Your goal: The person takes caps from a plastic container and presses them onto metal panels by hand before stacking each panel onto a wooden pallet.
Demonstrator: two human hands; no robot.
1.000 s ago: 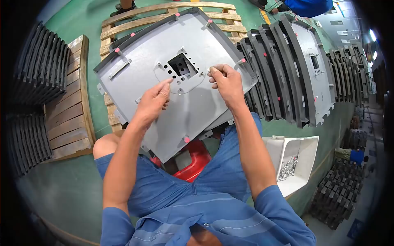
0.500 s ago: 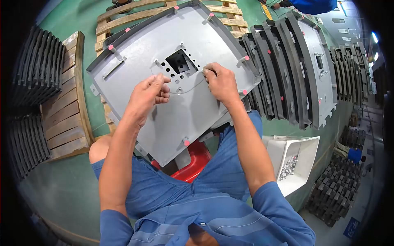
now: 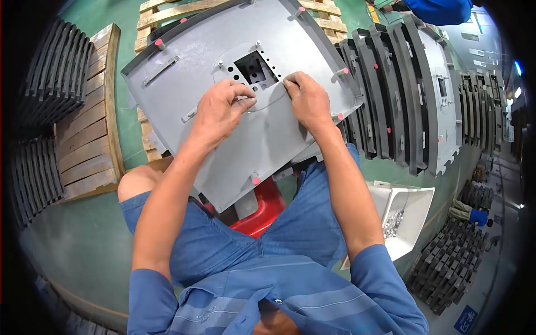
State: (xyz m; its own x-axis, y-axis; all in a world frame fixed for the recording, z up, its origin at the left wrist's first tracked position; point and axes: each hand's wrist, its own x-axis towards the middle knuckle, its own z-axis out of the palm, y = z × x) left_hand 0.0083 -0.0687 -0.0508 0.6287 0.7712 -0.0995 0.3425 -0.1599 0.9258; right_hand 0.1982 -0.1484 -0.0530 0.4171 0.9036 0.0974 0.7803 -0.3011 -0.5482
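A large grey metal panel [image 3: 234, 151] with raised edges lies tilted across the front of my knees. Near its middle are a square cutout [image 3: 254, 70], several round holes and small upright studs. Several pink-capped posts [image 3: 255, 180] stand around its border. My left hand [image 3: 223, 109] is pinched just below the cutout, over the spot of a lower stud; its fingertips hide whatever they hold. At the cutout's right corner, my right hand [image 3: 310, 100] has thumb and forefinger pressed together close to the panel. Anything between them is too small to make out.
A white bin [image 3: 413, 218] of small metal parts stands to my right. Behind it, similar panels [image 3: 396, 95] stand in a row. Wooden pallets [image 3: 92, 123] and stacked dark panels [image 3: 53, 72] are on the left. Another person's blue clothing [image 3: 441, 8] shows at top right.
My left hand has moved right over the panel, from loosely curled to pinching near the lower stud. My right hand stays pinched by the cutout corner. The view has shifted slightly.
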